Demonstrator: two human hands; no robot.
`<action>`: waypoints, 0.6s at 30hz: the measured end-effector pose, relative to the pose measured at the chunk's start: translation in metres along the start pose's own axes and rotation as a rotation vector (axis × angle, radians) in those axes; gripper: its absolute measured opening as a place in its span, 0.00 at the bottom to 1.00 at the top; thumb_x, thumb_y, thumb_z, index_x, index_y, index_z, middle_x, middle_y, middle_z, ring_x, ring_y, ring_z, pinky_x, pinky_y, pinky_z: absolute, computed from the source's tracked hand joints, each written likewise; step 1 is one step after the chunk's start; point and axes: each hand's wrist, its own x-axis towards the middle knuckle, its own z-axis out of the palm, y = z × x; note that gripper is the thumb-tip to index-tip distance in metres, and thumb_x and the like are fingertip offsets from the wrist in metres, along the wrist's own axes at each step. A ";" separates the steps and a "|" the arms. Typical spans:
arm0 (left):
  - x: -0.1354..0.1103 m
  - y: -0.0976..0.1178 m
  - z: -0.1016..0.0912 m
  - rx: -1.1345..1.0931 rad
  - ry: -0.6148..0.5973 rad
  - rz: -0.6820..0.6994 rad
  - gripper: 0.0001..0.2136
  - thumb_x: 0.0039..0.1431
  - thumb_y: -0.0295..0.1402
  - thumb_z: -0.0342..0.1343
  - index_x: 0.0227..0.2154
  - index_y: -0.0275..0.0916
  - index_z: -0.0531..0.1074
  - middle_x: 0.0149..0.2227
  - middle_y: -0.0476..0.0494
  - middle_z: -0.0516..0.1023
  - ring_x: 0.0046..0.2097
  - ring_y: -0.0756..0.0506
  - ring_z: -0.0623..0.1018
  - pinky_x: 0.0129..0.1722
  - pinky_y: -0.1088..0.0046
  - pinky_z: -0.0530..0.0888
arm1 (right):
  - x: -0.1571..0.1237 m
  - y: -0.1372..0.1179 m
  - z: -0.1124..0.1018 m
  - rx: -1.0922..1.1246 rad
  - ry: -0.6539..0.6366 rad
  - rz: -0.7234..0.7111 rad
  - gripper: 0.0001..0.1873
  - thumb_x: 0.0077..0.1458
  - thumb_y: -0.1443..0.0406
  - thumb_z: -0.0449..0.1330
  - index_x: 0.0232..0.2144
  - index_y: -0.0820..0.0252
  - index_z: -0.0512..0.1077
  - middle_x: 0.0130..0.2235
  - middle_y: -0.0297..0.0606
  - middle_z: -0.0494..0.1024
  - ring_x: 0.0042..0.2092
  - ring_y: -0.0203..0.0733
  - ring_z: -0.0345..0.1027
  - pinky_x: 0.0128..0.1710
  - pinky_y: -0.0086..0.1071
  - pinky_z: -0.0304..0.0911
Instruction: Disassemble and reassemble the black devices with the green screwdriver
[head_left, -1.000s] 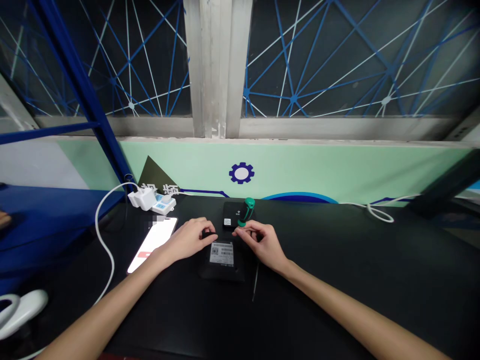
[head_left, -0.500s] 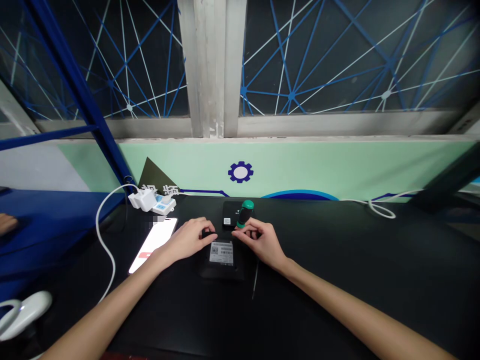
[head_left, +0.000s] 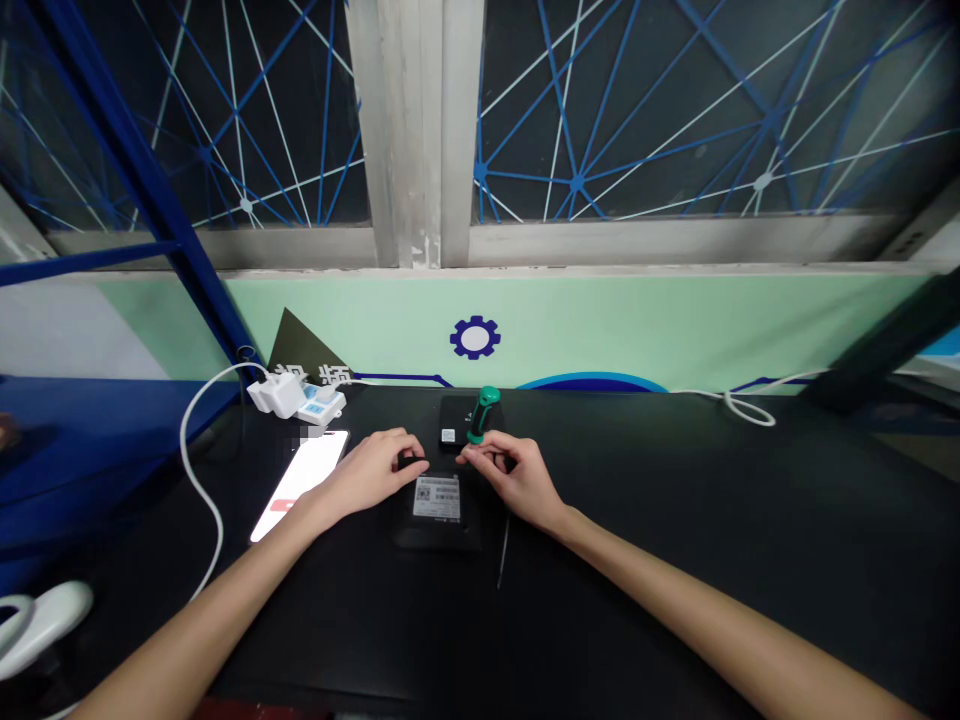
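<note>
A black boxy device (head_left: 401, 537) with a white printed label (head_left: 437, 498) lies on the black table before me. My left hand (head_left: 381, 467) is closed at its upper left corner, fingers curled over a dark edge. To the right, my right hand (head_left: 517, 475) has its fingertips pinched together by the device's upper right corner. A screwdriver with a green and black handle (head_left: 484, 412) rises out of those fingers, slightly tilted. Its tip is hidden. Below the right hand a thin metal rod (head_left: 503, 555) shows; whether it belongs to the screwdriver I cannot tell.
Behind the screwdriver lies a flat black box (head_left: 450, 412) with a small white sticker. A lit phone (head_left: 304, 480) rests by my left forearm. Further left are a white power strip (head_left: 322, 405), a plugged charger (head_left: 277, 395) and its white cable (head_left: 185, 440). Another person's hand (head_left: 7, 432) shows at the left edge.
The whole view has shifted slightly, so everything sits a little up and left. My hands keep nearly the same grip; the screwdriver handle has barely moved.
</note>
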 end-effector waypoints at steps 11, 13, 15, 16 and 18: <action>0.000 0.000 0.000 -0.001 0.007 0.001 0.13 0.65 0.44 0.52 0.37 0.43 0.76 0.35 0.47 0.74 0.34 0.46 0.75 0.30 0.73 0.66 | 0.001 0.003 0.001 -0.095 0.032 -0.061 0.17 0.61 0.53 0.60 0.30 0.60 0.78 0.23 0.32 0.67 0.24 0.34 0.53 0.24 0.30 0.53; 0.000 0.000 0.000 0.003 0.009 0.004 0.12 0.65 0.43 0.52 0.37 0.43 0.76 0.35 0.47 0.74 0.34 0.46 0.75 0.31 0.73 0.66 | 0.001 0.005 0.002 -0.075 0.042 -0.036 0.18 0.59 0.52 0.63 0.28 0.60 0.77 0.23 0.33 0.71 0.23 0.34 0.53 0.24 0.30 0.53; -0.001 0.000 0.000 0.004 0.011 0.004 0.11 0.65 0.43 0.52 0.37 0.43 0.76 0.35 0.48 0.74 0.34 0.46 0.75 0.31 0.73 0.66 | 0.002 0.005 0.003 -0.025 0.054 0.002 0.19 0.56 0.50 0.65 0.25 0.59 0.73 0.23 0.33 0.75 0.22 0.33 0.52 0.23 0.30 0.52; -0.001 0.001 0.000 0.005 0.013 0.005 0.11 0.65 0.42 0.52 0.37 0.43 0.76 0.35 0.48 0.75 0.35 0.46 0.75 0.31 0.73 0.66 | 0.002 0.005 0.003 0.000 0.057 0.020 0.20 0.54 0.50 0.66 0.25 0.59 0.72 0.23 0.34 0.77 0.22 0.32 0.52 0.22 0.30 0.52; -0.001 0.001 0.000 0.009 0.017 0.008 0.12 0.65 0.43 0.52 0.38 0.43 0.76 0.35 0.47 0.75 0.35 0.46 0.75 0.31 0.73 0.66 | 0.002 0.003 0.003 0.028 0.055 0.042 0.20 0.53 0.49 0.67 0.25 0.59 0.70 0.24 0.35 0.79 0.21 0.32 0.54 0.22 0.30 0.52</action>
